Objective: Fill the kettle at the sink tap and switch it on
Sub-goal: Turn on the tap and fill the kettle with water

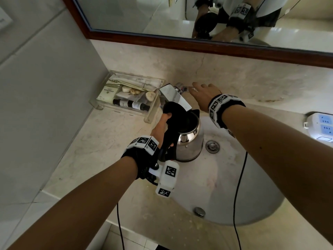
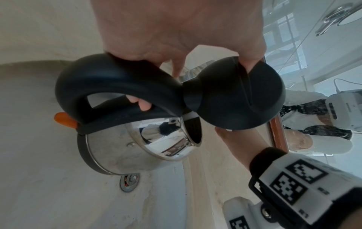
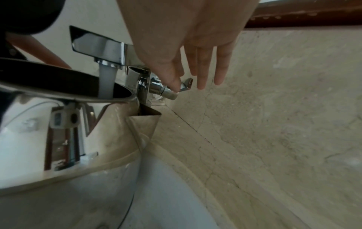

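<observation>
A steel kettle [image 1: 189,144] with a black handle hangs over the sink basin [image 1: 234,186], under the chrome tap spout [image 1: 173,95]. My left hand [image 1: 163,127] grips the handle [image 2: 117,86], and its thumb holds the black lid [image 2: 235,94] tipped open. An orange switch [image 2: 64,120] sticks out at the handle's base. A stream of water [image 3: 106,80] runs from the spout [image 3: 98,45] into the kettle's open mouth [image 3: 58,83]. My right hand [image 3: 180,82] pinches the tap lever [image 3: 185,86] with thumb and forefinger; the other fingers are straight.
A clear tray of toiletries [image 1: 126,94] stands on the marble counter left of the tap. A white power strip [image 1: 322,127] lies at the right edge. The drain [image 1: 212,146] is beside the kettle. A wood-framed mirror [image 1: 198,46] runs above, and black cables hang near my arms.
</observation>
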